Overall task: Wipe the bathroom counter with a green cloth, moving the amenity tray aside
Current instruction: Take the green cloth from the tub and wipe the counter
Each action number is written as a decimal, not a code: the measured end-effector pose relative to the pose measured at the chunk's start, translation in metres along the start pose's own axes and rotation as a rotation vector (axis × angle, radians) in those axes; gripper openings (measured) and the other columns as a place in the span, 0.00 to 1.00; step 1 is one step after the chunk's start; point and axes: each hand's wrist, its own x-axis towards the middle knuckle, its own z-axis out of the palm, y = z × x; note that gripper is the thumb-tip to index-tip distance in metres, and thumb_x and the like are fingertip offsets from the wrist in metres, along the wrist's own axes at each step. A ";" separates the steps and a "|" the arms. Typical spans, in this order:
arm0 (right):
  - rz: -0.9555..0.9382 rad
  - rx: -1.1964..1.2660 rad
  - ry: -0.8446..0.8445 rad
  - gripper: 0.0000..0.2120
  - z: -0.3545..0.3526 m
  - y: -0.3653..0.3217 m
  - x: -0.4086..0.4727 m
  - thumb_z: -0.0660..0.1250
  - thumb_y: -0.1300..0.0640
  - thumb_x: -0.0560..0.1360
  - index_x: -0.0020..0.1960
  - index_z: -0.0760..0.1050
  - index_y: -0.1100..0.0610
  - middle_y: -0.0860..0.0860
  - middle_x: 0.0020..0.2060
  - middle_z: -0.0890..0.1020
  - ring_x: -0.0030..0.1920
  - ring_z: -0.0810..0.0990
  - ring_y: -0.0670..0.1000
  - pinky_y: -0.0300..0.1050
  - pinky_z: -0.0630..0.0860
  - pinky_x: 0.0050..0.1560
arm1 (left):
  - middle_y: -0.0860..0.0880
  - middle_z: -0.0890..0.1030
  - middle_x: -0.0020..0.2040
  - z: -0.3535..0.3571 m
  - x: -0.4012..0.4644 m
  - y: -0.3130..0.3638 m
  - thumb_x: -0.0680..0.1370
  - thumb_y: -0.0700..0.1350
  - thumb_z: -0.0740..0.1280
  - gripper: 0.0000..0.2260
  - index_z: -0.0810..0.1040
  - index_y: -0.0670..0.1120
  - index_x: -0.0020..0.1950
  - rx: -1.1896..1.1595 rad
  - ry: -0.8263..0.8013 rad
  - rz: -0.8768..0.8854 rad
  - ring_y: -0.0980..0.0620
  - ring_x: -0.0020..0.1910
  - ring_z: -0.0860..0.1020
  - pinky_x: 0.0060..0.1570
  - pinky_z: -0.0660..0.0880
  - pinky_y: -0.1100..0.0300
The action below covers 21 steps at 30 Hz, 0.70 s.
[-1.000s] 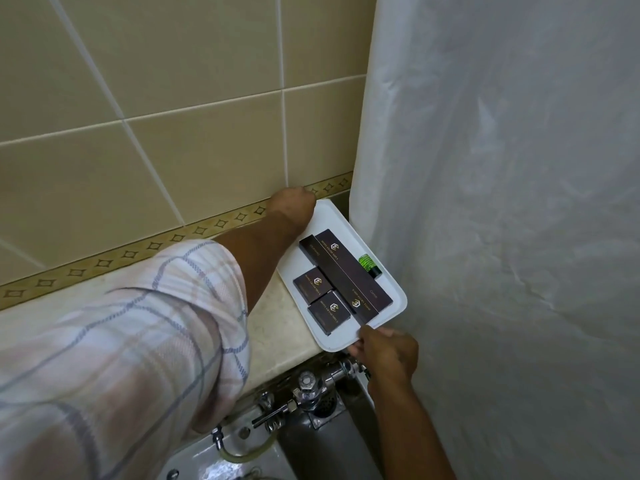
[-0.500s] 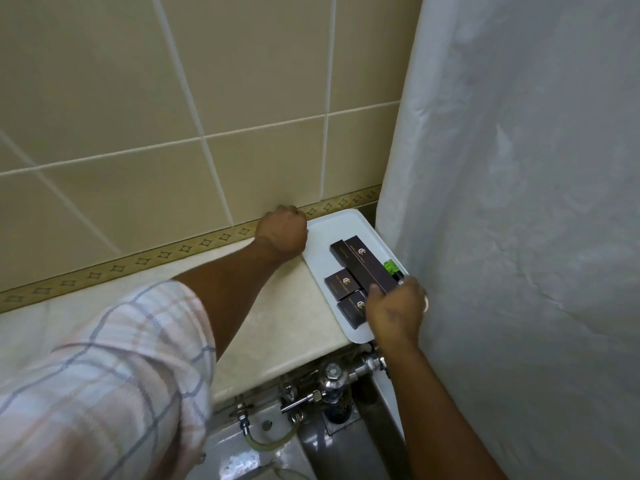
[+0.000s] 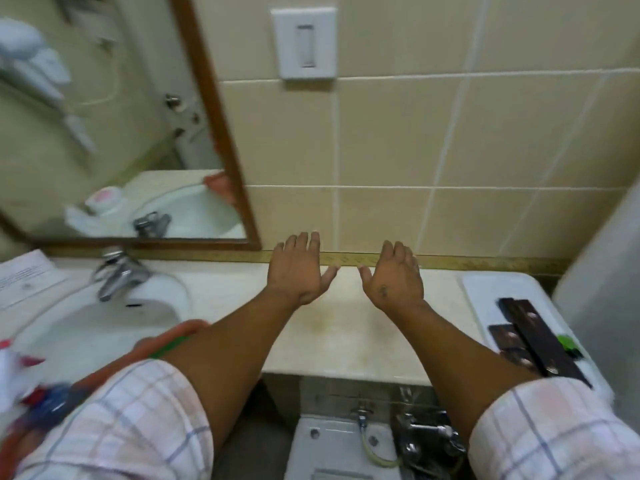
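Note:
Both hands hover side by side over the cream stone counter (image 3: 346, 327), palms down and fingers spread. My left hand (image 3: 299, 268) and my right hand (image 3: 394, 275) hold nothing. The white amenity tray (image 3: 485, 289) lies at the counter's right end, against the shower curtain, carrying dark brown boxes (image 3: 533, 334) and a small green item (image 3: 568, 342). A sliver of green (image 3: 169, 346) shows beside my left forearm, at an orange rim; I cannot tell whether it is the cloth.
A white basin (image 3: 104, 327) with a chrome tap (image 3: 117, 275) sits at the left, a wood-framed mirror (image 3: 221, 133) above it. Papers (image 3: 24, 275) lie far left. Below the counter are the toilet tank (image 3: 332, 445) and chrome valves (image 3: 422, 427). The shower curtain (image 3: 602, 254) hangs at the right.
Both hands have let go of the tray and moved left, opening over the middle of the counter. The view has swung left and back, showing the basin and mirror.

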 end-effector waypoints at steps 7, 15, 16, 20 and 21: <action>-0.350 0.114 -0.187 0.30 0.057 -0.167 -0.051 0.59 0.41 0.77 0.69 0.65 0.61 0.61 0.67 0.71 0.67 0.68 0.61 0.54 0.65 0.68 | 0.40 0.68 0.73 -0.016 -0.124 -0.139 0.74 0.68 0.50 0.38 0.59 0.42 0.76 0.027 -0.094 -0.367 0.40 0.70 0.67 0.65 0.66 0.45; -0.426 0.230 -0.638 0.21 0.123 -0.265 -0.146 0.62 0.48 0.76 0.66 0.69 0.55 0.55 0.58 0.79 0.54 0.79 0.57 0.50 0.77 0.51 | 0.42 0.81 0.52 -0.004 -0.234 -0.220 0.73 0.51 0.62 0.14 0.76 0.46 0.55 -0.181 -0.295 -0.680 0.41 0.49 0.80 0.49 0.78 0.48; -0.397 0.225 -0.669 0.20 0.129 -0.267 -0.153 0.62 0.49 0.76 0.65 0.70 0.55 0.54 0.56 0.79 0.52 0.79 0.56 0.48 0.77 0.48 | 0.43 0.82 0.50 0.001 -0.233 -0.216 0.72 0.48 0.63 0.12 0.77 0.46 0.53 -0.217 -0.296 -0.664 0.42 0.47 0.81 0.47 0.79 0.49; -0.291 0.181 -0.665 0.21 0.142 -0.264 -0.167 0.65 0.49 0.75 0.64 0.71 0.57 0.56 0.59 0.75 0.54 0.78 0.57 0.54 0.79 0.54 | 0.42 0.82 0.49 0.030 -0.228 -0.196 0.73 0.47 0.66 0.10 0.78 0.43 0.50 -0.305 -0.257 -0.720 0.42 0.47 0.81 0.48 0.78 0.50; -0.279 0.195 -0.666 0.21 0.145 -0.264 -0.167 0.65 0.50 0.74 0.64 0.70 0.58 0.57 0.60 0.74 0.55 0.78 0.57 0.55 0.79 0.55 | 0.42 0.81 0.50 0.040 -0.228 -0.195 0.73 0.49 0.67 0.12 0.78 0.42 0.51 -0.322 -0.229 -0.787 0.41 0.48 0.80 0.49 0.78 0.51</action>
